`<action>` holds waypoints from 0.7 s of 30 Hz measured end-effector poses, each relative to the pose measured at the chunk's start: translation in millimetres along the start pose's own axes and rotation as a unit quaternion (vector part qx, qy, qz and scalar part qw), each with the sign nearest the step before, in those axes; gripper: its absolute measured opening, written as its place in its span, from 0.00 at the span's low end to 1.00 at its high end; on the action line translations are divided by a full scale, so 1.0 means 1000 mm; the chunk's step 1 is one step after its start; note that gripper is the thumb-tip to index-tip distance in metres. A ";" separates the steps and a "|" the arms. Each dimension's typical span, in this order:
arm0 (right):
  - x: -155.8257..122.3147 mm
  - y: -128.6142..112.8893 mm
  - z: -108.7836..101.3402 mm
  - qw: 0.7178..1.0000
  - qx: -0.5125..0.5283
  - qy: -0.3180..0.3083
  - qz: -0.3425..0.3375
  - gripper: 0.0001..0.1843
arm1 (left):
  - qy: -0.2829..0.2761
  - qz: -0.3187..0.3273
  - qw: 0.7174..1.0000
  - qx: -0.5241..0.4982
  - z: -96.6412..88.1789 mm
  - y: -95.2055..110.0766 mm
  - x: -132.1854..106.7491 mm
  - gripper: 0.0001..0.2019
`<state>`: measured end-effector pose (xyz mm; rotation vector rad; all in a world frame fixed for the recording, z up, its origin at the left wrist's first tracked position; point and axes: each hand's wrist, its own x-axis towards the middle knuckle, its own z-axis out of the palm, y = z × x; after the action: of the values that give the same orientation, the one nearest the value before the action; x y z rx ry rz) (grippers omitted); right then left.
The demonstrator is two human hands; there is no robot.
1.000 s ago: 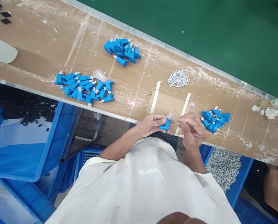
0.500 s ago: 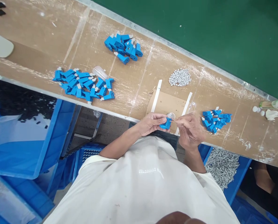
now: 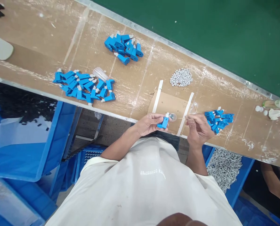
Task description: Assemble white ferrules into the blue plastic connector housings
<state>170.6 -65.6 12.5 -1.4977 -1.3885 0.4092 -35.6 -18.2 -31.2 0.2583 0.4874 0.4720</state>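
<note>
My left hand (image 3: 150, 124) is closed on a blue plastic block (image 3: 164, 122) with a small white tip at its upper end. Between the thumb and fingers of my right hand (image 3: 199, 129) is a thin wooden toothpick (image 3: 182, 118), pointing left toward the block but apart from it. Just beyond the block, a small clear round dish (image 3: 172, 117) rests on a cardboard sheet (image 3: 171, 102) held by two strips of white tape. Another toothpick (image 3: 195, 108) lies on the table right of the tape.
Blue blocks with white tips lie in a left pile (image 3: 83, 84), a far pile (image 3: 124, 48) and a right pile (image 3: 218, 119). Small grey pieces (image 3: 181, 77) are heaped beyond the cardboard. A toothpick container (image 3: 276, 103) lies far right. Blue bins flank the table; a person's arm (image 3: 275, 182) shows at right.
My right hand has drawn back to the right with the toothpick, away from the block. My left hand has turned the block, so its white tip now shows.
</note>
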 end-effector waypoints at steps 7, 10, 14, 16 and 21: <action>-0.009 0.031 0.010 0.991 -0.079 -0.105 0.039 0.12 | 0.014 0.017 1.000 -0.016 -0.013 -0.001 0.002 0.20; -0.001 0.039 0.005 0.986 -0.098 -0.129 0.032 0.15 | 0.023 0.014 1.000 -0.015 -0.019 -0.001 0.003 0.22; 0.041 0.057 -0.003 0.982 -0.140 -0.127 0.010 0.17 | 0.031 0.027 0.999 -0.023 -0.029 0.000 0.006 0.23; 0.068 0.072 0.002 0.978 -0.162 -0.129 -0.020 0.15 | 0.029 0.040 0.998 -0.026 -0.033 -0.001 0.008 0.23; 0.110 0.109 0.034 0.957 -0.173 -0.207 -0.111 0.11 | 0.023 0.052 0.998 -0.017 -0.036 -0.002 0.011 0.24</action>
<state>233.2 65.2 -51.1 -1.5641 -2.0234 0.3631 -44.1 -9.8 -67.1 0.2399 0.5127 0.5876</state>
